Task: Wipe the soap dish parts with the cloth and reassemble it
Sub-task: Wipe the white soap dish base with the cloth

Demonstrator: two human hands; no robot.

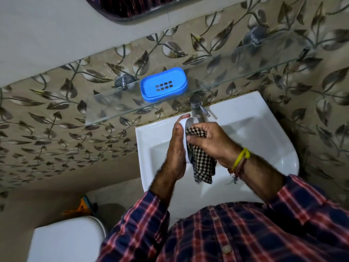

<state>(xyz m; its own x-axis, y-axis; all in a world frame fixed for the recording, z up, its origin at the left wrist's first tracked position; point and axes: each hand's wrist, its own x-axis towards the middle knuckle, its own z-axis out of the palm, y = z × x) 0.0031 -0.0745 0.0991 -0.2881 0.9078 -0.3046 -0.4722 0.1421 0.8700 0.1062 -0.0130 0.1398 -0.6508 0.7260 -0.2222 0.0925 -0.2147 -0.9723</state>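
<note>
Currently your left hand (174, 148) grips the white tray (186, 122) upright over the sink (264, 129), so your right hand (209, 142), clutching the cloth (202, 163), reaches inside; blue insert (163, 86) waits on the shelf (245, 59).

No legible text, labels, brands or numbers anywhere in frame, blue soap dish tray (164, 84) at upper centre unmarked, white soap dish part (186, 123) plain, checked cloth (202, 163) without tag, tap (197, 106) shows no lettering
</note>
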